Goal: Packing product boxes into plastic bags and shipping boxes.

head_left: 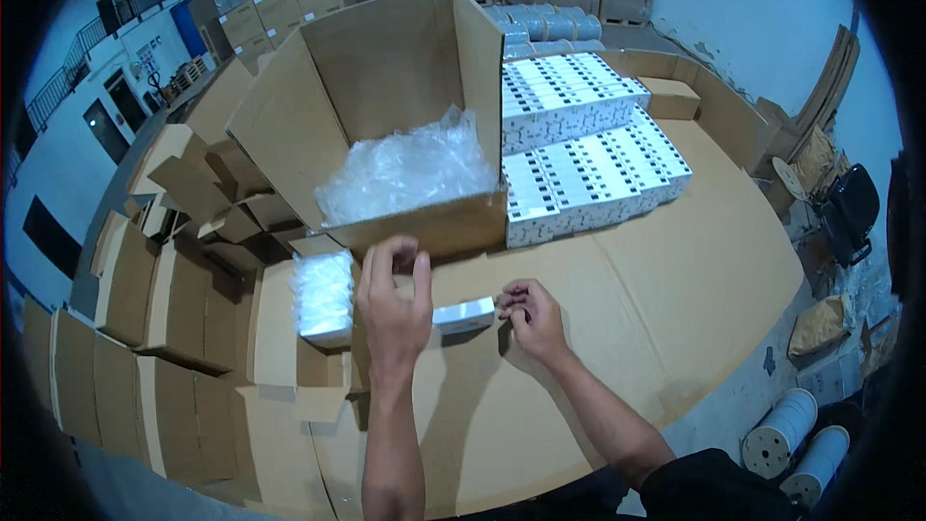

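Observation:
A small white box (465, 315) lies on the cardboard-covered table between my hands. My left hand (395, 304) is raised just left of it, thumb and fingers apart and holding nothing, and hides part of the box's left end. Beside the box's right end is my right hand (533, 318), fingers loosely curled with gaps between them; nothing shows in its grasp. Left of my left hand stands an open small carton (318, 364), with white items in clear bubbly plastic (324, 291) in its far part.
A tall open carton (386, 58) holding clear plastic bags (410, 169) stands behind my hands. Right of it are stacked rows of white boxes (588, 174). Several open brown cartons (183, 299) crowd the left side. Cable spools (781, 432) stand on the floor at right.

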`<state>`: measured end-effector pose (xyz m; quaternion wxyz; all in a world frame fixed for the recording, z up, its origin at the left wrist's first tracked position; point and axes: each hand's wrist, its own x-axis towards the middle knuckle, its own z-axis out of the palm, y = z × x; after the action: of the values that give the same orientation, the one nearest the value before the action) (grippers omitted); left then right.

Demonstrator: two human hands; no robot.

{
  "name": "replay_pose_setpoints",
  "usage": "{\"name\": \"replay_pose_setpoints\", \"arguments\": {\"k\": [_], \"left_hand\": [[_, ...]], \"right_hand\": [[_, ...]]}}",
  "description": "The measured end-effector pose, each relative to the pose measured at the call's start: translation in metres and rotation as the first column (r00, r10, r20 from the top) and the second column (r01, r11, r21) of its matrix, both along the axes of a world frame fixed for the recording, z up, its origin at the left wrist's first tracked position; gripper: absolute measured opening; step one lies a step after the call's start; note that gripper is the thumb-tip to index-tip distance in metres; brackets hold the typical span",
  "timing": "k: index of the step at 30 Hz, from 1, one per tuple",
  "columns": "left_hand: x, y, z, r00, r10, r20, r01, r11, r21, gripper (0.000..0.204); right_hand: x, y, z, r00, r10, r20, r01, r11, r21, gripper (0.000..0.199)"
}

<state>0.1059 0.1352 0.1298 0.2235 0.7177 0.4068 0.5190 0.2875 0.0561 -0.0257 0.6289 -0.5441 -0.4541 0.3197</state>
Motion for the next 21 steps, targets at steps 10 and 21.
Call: {"name": "replay_pose_setpoints", "arguments": {"k": [10,21], "left_hand": [[0.052,0.246,-0.001,0.716,0.207,-0.666,-0.422,0.889,-0.177,0.059],[0.068,0.298,-0.015,0.895,0.187,-0.404,-0.224,0.974,-0.046,0.031]], "right_hand": [[-0.005,-0.001,0.013,0.964,-0.117,0.238,0.114,0.993,0.026,0.022],[-0.003,-0.001,0.023,0.968,-0.098,0.232,0.099,0.995,0.007,0.018]]}}
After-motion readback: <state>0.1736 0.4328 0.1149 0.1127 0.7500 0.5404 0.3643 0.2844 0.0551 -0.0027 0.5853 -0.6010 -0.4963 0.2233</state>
